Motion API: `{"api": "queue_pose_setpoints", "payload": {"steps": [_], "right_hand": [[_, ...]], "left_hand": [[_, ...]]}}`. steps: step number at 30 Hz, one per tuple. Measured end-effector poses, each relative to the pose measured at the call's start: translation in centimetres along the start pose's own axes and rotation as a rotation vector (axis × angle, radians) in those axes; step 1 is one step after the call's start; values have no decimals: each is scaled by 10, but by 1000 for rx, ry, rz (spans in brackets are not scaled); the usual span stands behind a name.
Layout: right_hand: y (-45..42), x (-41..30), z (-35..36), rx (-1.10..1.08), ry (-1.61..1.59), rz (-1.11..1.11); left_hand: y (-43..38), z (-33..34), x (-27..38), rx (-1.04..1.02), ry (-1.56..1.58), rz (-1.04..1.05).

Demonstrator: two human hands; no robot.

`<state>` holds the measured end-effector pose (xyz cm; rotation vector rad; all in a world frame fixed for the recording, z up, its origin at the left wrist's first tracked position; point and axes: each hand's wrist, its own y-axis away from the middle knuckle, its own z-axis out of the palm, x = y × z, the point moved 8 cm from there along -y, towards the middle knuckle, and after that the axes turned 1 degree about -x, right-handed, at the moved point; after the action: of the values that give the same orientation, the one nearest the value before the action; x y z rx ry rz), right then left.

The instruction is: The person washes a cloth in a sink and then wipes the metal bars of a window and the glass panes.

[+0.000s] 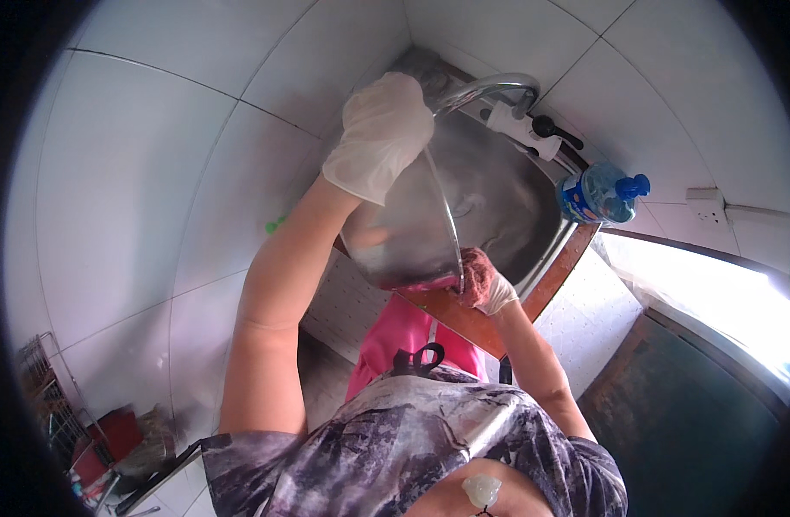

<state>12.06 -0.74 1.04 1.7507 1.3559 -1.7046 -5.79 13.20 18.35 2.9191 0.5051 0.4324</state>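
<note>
My left hand (387,132), in a pale disposable glove, is closed around the outlet end of a curved chrome faucet spout (492,84); its fingers are mostly hidden. From below that hand a thin stream of water (444,200) slants down to my right hand (498,294). This one is gloved too and grips a reddish-brown cloth (476,274) at the near edge of the stainless-steel sink (524,213). Water lies in the basin, whose bottom looks hazy. The cloth covers most of the right fingers.
A white faucet body with a black lever (556,129) stands behind the sink. On the right rim is a blue-labelled plastic bottle (601,194). Brown counter edging (556,278) borders the basin. White tiled walls (142,161) enclose the corner; a wall socket (706,205) sits at right.
</note>
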Motion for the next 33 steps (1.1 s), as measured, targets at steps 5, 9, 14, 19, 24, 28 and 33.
{"api": "queue_pose_setpoints", "payload": {"steps": [5, 9, 14, 19, 24, 28, 33], "right_hand": [[2, 6, 20, -9, 74, 61], [-16, -9, 14, -143, 11, 30], [51, 74, -23, 306, -609, 709], [51, 71, -77, 667, -574, 1118], [49, 96, -93, 708, -348, 1064], [47, 106, -99, 786, -200, 875], [47, 120, -94, 717, -73, 945]], "left_hand": [[4, -13, 5, -51, -90, 61], [21, -27, -5, -40, -106, 83], [36, -5, -80, 13, 119, -178], [53, 72, -151, 157, 203, -185], [52, 164, -195, 286, 300, -136], [47, 209, -202, 155, 312, -234], [42, 238, -210, 132, 91, -187]]}}
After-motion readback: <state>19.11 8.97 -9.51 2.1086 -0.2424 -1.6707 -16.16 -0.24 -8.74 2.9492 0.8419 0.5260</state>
